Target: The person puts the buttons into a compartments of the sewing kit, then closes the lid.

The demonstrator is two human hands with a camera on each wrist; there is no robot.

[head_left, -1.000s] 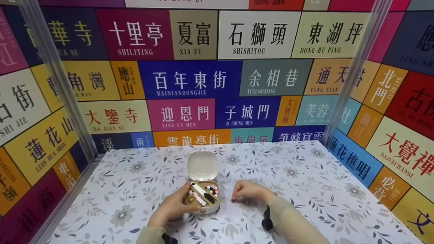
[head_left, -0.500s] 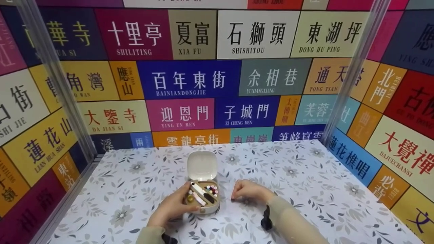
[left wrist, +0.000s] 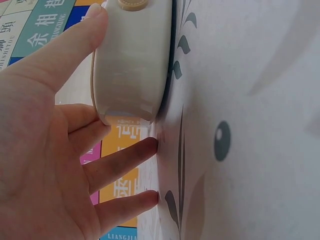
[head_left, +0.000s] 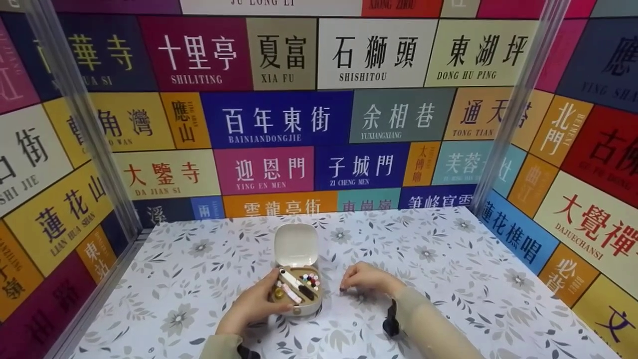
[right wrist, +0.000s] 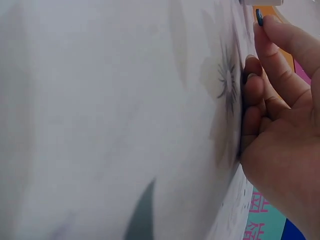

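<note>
A cream box (head_left: 309,309) with rounded corners stands on the table, its lid (head_left: 295,244) raised at the back. My left hand (head_left: 255,300) holds the box's left side, with the thumb at the front and the index finger near a corner; two other fingertips touch the tablecloth in the left wrist view. Inside lie a white slim tool with a dark end (head_left: 305,290), a pink-and-white piece (head_left: 291,294), a gold round piece (head_left: 278,292) and several small coloured pieces (head_left: 310,280). To the right, my right hand (head_left: 368,279) pinches a small dark blue disc (right wrist: 259,17), seen nearly edge-on.
A white cloth with grey flowers and leaves covers the table (head_left: 428,234). Colourful panels with lettering (head_left: 279,117) line the walls behind and at both sides. Clear upright posts (head_left: 513,114) stand at the corners. My right sleeve carries a dark strap (head_left: 391,321).
My right hand has turned a little, its fingertips lifting slightly and the small dark disc showing at them. The left hand and the box keep their places; the head view has tilted slightly.
</note>
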